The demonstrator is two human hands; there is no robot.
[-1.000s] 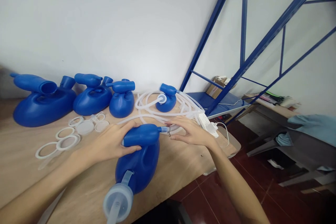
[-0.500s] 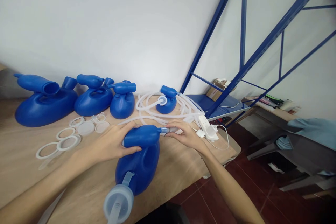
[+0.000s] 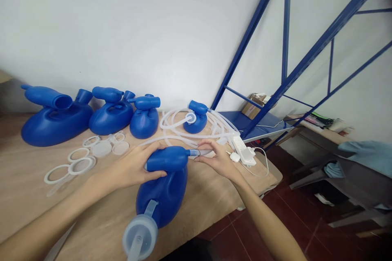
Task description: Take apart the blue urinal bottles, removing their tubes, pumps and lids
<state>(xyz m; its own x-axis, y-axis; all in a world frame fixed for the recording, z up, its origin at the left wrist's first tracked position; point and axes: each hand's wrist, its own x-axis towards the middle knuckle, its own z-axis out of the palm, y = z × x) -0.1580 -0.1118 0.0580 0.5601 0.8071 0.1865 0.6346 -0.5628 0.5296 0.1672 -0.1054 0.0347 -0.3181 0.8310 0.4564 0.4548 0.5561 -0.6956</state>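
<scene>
left hand point(image 3: 136, 167) wrapped round big blue plastic bottle point(image 3: 163, 183) | right hand point(image 3: 216, 157) pinched clear soft tube point(image 3: 200, 153) | white plastic rings point(image 3: 76, 161) lay near

Both forearms are bare to the frame edge; no sleeves are visible. Left hand point(image 3: 133, 167) and right hand point(image 3: 218, 159) are ungloved, apparently without rings or watch.

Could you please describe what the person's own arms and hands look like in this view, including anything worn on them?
Both forearms are bare as far as the frame shows, with no sleeves in view. The left hand and the right hand wear no gloves, and no rings, watch or bracelets show. No markings are visible.
</scene>
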